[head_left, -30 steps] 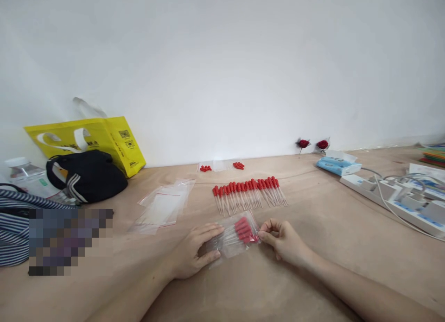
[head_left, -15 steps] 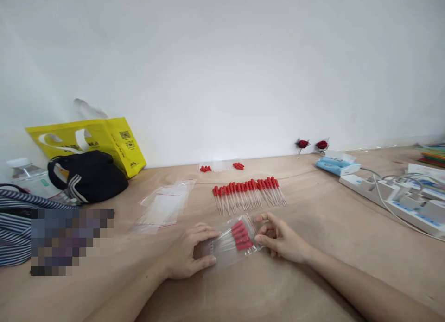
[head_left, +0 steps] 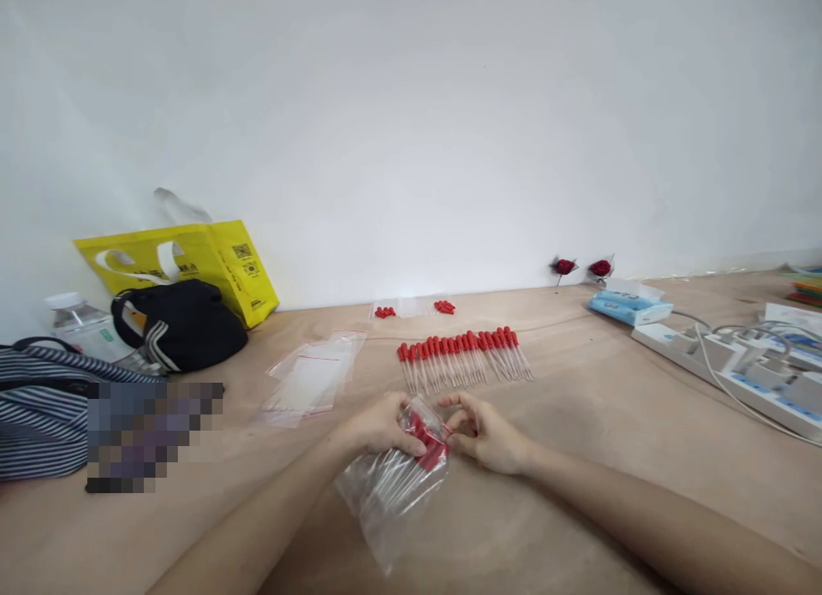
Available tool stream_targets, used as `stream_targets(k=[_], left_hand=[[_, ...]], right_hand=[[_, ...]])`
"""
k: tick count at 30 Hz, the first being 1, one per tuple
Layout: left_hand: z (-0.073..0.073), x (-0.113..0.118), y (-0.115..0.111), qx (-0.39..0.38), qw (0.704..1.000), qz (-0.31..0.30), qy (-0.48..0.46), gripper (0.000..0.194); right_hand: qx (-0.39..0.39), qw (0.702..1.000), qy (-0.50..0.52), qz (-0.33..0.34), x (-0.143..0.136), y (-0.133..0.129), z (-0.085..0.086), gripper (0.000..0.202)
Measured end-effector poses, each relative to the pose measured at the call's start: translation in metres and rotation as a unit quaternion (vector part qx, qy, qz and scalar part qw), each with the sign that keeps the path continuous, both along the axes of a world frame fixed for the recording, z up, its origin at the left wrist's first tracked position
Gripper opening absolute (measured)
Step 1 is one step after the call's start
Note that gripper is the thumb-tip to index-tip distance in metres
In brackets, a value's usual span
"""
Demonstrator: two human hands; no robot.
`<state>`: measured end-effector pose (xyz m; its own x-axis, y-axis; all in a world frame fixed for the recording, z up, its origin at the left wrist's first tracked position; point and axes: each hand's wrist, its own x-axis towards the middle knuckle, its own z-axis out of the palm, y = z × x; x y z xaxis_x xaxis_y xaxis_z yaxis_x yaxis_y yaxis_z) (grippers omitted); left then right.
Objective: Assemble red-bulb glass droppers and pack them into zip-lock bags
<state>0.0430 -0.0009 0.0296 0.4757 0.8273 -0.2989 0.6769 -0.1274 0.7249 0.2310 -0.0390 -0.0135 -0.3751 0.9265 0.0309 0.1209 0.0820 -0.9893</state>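
Observation:
A clear zip bag (head_left: 389, 501) holds several red-bulbed droppers (head_left: 431, 452), their thin clear stems pointing toward the lower left. My left hand (head_left: 385, 424) is closed around the bag at the red bulbs, thumb on top. With thumb and fingers, my right hand (head_left: 485, 437) pinches the bag's red-lined zip edge at the right. Beyond the hands, more red-bulbed droppers (head_left: 459, 355) lie side by side in a row, bulbs pointing away from me. Loose flat zip bags (head_left: 308, 381) overlap on the table to the left of that row.
By the wall lie bags with small red pieces (head_left: 444, 306). At left are a yellow tote bag (head_left: 250, 278), a black pouch (head_left: 199, 325), a bottle (head_left: 83, 325) and striped cloth (head_left: 44, 415). Two red flowers (head_left: 600, 268), a blue tissue pack (head_left: 629, 304) and a power strip (head_left: 725, 381) are at right.
The bag has turned, its lower end now swung toward me. My left hand has moved from the bag's left edge to grip the bulbs, and my right hand has shifted slightly left.

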Motion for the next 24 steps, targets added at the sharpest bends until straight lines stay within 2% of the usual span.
stream_targets(k=[2, 4, 6, 8, 11, 13, 19, 21, 24], left_hand=[[0.004, -0.007, -0.007, -0.041, 0.998, -0.033, -0.046, 0.028], [0.005, -0.016, -0.016, -0.040, 0.992, -0.024, -0.115, 0.025], [0.003, -0.028, -0.025, -0.033, 0.983, 0.046, -0.175, 0.029], [-0.001, -0.038, -0.029, -0.050, 0.962, 0.131, -0.235, 0.034], [-0.002, -0.048, -0.019, -0.051, 0.922, 0.246, -0.294, 0.042], [0.000, -0.050, 0.002, 0.007, 0.910, 0.329, -0.253, 0.041], [0.002, -0.035, 0.083, 0.114, 0.902, 0.380, -0.168, 0.027], [0.001, -0.031, 0.099, 0.158, 0.902, 0.386, -0.112, 0.030], [0.001, -0.035, 0.106, 0.238, 0.892, 0.383, -0.010, 0.041]], right_hand=[[0.042, 0.999, -0.016, 0.000, -0.007, 0.001, -0.003, 0.036], [0.069, 0.997, -0.036, -0.006, -0.011, 0.002, -0.006, 0.037], [0.085, 0.995, -0.047, -0.012, -0.011, 0.002, -0.010, 0.037], [0.090, 0.995, -0.046, -0.019, -0.006, 0.002, -0.012, 0.035], [0.085, 0.995, -0.047, -0.028, 0.007, 0.001, -0.014, 0.032], [0.075, 0.996, -0.045, -0.030, 0.014, 0.000, -0.014, 0.032], [0.062, 0.997, -0.038, -0.039, 0.022, -0.001, -0.015, 0.033], [0.068, 0.996, -0.040, -0.034, 0.022, 0.000, -0.015, 0.032], [0.071, 0.996, -0.045, -0.029, 0.022, 0.000, -0.015, 0.032]])
